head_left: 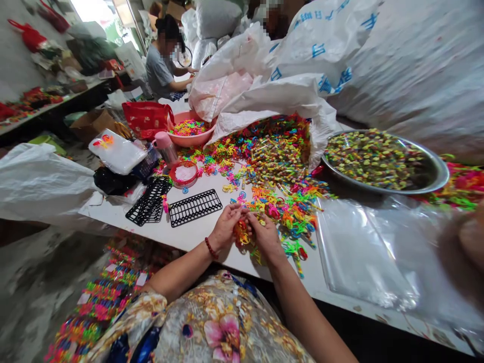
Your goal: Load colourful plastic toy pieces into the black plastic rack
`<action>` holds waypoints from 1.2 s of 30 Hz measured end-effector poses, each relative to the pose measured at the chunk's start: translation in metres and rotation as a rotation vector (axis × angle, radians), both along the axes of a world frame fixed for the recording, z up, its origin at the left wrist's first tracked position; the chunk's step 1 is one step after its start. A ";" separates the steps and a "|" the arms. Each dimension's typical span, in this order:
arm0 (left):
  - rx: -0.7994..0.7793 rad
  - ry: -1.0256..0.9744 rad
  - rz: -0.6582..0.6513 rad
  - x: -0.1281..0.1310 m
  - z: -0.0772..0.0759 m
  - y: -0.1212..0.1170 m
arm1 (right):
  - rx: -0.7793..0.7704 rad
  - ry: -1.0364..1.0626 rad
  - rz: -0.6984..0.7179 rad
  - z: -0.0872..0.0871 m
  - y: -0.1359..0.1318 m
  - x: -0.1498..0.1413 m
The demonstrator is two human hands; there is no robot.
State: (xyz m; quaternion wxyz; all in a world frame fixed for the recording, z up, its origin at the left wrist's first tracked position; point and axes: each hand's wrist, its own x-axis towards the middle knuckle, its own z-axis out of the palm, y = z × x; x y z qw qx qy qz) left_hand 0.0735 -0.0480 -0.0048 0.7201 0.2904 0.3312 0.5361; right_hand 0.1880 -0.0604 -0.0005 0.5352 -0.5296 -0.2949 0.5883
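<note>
My left hand (226, 224), with a red bead bracelet (210, 248) at its wrist, is closed in a pinch over the near edge of the white table (204, 237). Fingertip to fingertip with it, my right hand (267, 238) is closed too. Between them hangs a small orange-red and yellow plastic piece (242, 233); its exact kind is too small to make out. Just beyond my fingers lies a loose heap of brightly coloured plastic pieces (295, 214). A black plastic rack with slots (195, 206) rests flat to the left of my hands, beside more black racks (149, 201).
Clear plastic bags (363, 252) lie at right, below a wide metal basin (434, 176) of small pieces. Behind the heap opens a white sack (321, 108). Further left are a red basket (184, 174), pink-lidded bottle (164, 143) and pink basin (192, 138). Another person (161, 70) sits beyond.
</note>
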 end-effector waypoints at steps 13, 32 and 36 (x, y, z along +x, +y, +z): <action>-0.057 -0.078 0.273 -0.006 -0.025 0.021 | 0.308 -0.925 0.259 -0.003 -0.014 0.007; 0.315 0.912 0.211 -0.040 -0.037 0.013 | 0.268 -1.171 0.321 -0.020 0.007 0.007; 0.403 0.961 0.100 -0.039 -0.040 0.025 | 0.298 -1.099 0.259 -0.018 0.007 0.015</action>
